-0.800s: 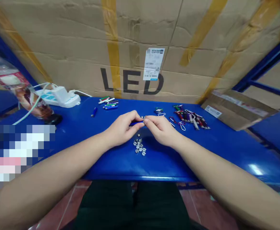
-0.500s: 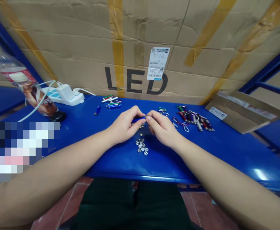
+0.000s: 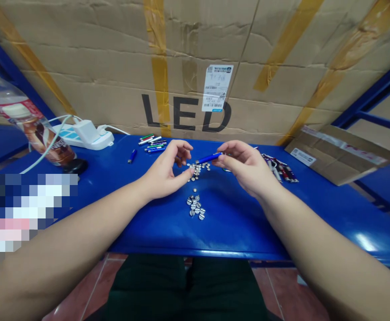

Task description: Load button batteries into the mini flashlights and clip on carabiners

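Between thumb and fingers, my right hand (image 3: 243,167) grips one end of a slim blue metal flashlight (image 3: 210,158), whose other end points left. My left hand (image 3: 168,169) is just left of that free end, its thumb and fingers apart with nothing held. Below and between both hands lies a pile of small round silver pieces (image 3: 197,171) that look like button cells. Nearer the table edge is a second cluster of silver discs (image 3: 196,207); a line runs across several of them.
On the blue table (image 3: 168,236), several coloured tubes (image 3: 153,143) and a lone blue tube (image 3: 132,156) lie left. Finished-looking flashlights (image 3: 283,171) lie right, partly behind my hand. A power strip (image 3: 92,140), a bottle (image 3: 44,133), a small carton (image 3: 335,154) and a large cardboard box (image 3: 114,67) surround them.
My hands have come apart. The blue flashlight, earlier held between both, is now in my right hand alone, moved slightly right. My left hand has let go and opened.
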`<state>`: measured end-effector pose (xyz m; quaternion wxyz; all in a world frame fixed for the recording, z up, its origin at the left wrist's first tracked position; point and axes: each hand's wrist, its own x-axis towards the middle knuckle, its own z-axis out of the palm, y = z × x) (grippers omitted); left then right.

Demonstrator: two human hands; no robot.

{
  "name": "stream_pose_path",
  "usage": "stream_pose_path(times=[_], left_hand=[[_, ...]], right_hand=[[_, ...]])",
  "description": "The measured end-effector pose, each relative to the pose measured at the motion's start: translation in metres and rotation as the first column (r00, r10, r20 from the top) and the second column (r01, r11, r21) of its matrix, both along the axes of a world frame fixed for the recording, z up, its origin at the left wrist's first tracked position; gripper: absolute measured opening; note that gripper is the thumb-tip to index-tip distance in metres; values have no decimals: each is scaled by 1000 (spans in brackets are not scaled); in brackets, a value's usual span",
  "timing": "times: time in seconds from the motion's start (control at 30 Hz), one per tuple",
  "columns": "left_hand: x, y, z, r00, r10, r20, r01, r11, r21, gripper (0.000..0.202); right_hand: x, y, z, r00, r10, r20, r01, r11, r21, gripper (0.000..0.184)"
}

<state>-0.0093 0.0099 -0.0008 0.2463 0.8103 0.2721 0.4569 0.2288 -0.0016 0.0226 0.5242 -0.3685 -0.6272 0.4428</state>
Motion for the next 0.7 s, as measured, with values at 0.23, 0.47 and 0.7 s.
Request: stream_pose_path(times=[0.23,0.47,0.7], left_hand=[[-17,11,12,980,178,-89,-172,983,70,16],[-28,16,20,958,284,-28,-276,947,163,18],[-32,17,22,946,321,35,-323,944,67,17]], right_hand=[[35,8,11,947,-68,313,71,997,3,27],[47,2,22,506,-135,852,160,985,61,16],[57,7,23,340,-113,934,250,968,26,16]])
